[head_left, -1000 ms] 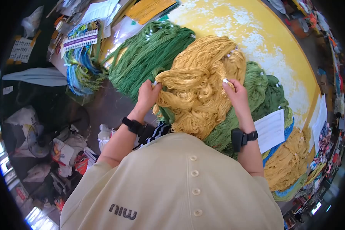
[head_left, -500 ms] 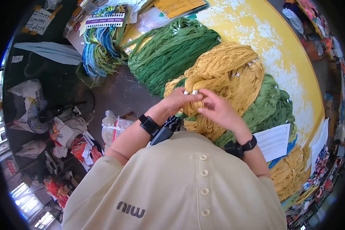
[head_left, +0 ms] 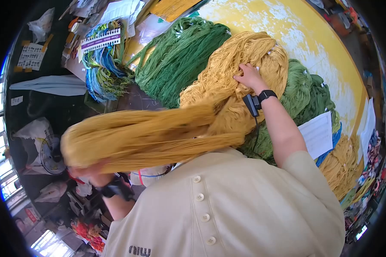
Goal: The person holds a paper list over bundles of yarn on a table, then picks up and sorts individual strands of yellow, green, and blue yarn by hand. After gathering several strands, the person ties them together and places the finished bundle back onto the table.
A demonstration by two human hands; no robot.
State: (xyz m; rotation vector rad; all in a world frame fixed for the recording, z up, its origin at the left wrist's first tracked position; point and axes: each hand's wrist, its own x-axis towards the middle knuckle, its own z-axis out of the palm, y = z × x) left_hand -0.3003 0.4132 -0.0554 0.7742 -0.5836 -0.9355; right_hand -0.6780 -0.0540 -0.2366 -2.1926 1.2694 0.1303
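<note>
A long hank of yellow thread (head_left: 137, 135) is stretched leftward across the front of my body, blurred by motion. My left hand (head_left: 90, 171), also smeared, grips its far left end. The hank's right end runs into the pile of yellow thread hanks (head_left: 221, 64) on the table. On that pile rests my right hand (head_left: 249, 78), its bent fingers pressed into the strands beside a small white tag (head_left: 257, 68). Its fingertips are partly sunk in the thread.
Dark green hanks (head_left: 182, 60) lie left of the yellow pile, lighter green hanks (head_left: 298, 85) to its right. A multicolored thread bundle with a punched card (head_left: 101, 40) hangs at the table's left. A paper sheet (head_left: 315, 135) lies at right; a fan (head_left: 51, 156) stands at left.
My hands were together at a tagged yellow hank. My left hand has swung far left, drawing the hank out, while my right hand has moved up onto the pile.
</note>
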